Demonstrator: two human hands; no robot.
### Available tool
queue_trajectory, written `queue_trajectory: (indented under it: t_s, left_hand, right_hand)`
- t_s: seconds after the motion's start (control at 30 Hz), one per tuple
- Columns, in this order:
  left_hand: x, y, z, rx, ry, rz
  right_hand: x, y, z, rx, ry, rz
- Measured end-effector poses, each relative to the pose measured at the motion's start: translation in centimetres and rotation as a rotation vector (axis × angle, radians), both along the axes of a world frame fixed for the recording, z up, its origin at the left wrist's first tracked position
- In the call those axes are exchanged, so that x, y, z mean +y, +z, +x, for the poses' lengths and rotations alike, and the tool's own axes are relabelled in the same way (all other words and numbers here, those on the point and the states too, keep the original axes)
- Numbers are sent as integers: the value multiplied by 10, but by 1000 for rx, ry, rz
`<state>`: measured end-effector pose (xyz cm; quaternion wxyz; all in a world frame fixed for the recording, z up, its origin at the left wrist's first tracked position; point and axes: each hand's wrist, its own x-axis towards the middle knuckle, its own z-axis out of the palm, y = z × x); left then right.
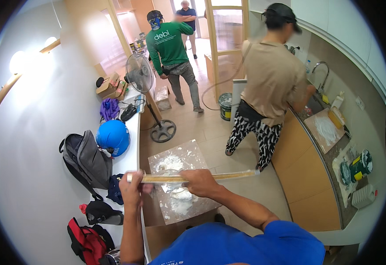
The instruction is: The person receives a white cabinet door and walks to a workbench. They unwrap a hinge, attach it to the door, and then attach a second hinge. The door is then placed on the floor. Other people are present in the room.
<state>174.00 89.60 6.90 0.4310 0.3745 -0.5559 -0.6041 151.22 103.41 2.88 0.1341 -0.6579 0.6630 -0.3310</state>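
A long, narrow bar (235,175) with a tan middle strip and pale edges lies roughly level across my front. My left hand (132,187) is closed around its left end. My right hand (199,183) grips it near the middle, and its other end reaches out to the right. Below the bar, a square board (194,155) on the floor carries heaps of white powder or paste (180,202). Part of that white material is hidden behind the bar and my right hand.
A white counter (132,134) on the left holds a grey backpack (87,159) and a blue helmet (113,138). Beyond stands a fan (140,73). A person in a tan shirt (272,81) works at the right counter; a person in green (168,46) stands farther off near a bucket (225,107).
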Motion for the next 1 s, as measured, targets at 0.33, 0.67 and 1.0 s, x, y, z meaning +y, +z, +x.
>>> queue_trajectory:
  t_s: [0.33, 0.67, 1.0]
  left_hand:
    - [163, -174, 87, 353, 633, 515]
    - [243, -244, 77, 614, 674, 572]
    - [232, -284, 75, 664, 510, 588]
  right_hand:
    - [-42, -105, 55, 336, 716, 316]
    - [-54, -133, 68, 437, 1003, 198]
    - [-68, -166, 58, 494, 956, 265]
